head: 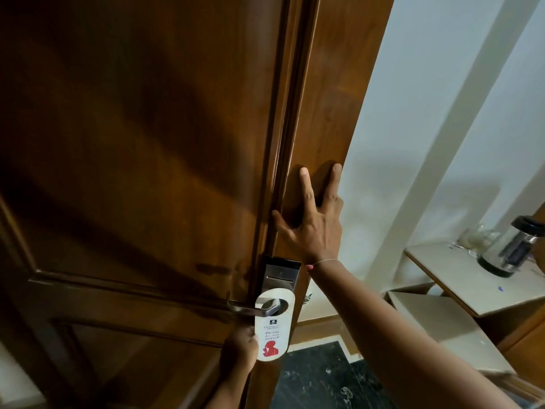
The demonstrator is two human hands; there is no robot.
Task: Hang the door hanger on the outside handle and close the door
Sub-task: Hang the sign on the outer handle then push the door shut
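Note:
A dark brown wooden door (132, 143) fills the left and centre of the head view. Its metal lever handle (250, 309) juts left from a steel card-lock plate (280, 276). A white door hanger (272, 329) with black text and a red figure hangs with its hole looped over the handle. My left hand (240, 348) grips the hanger's lower left edge from below. My right hand (312, 219) lies flat on the door's edge above the lock, fingers spread apart.
To the right stands a pale wall (413, 143). A low beige counter (460, 278) at the right carries an electric kettle (513, 252) and glasses (474, 237). Dark speckled floor (318, 379) shows past the door's edge at the bottom.

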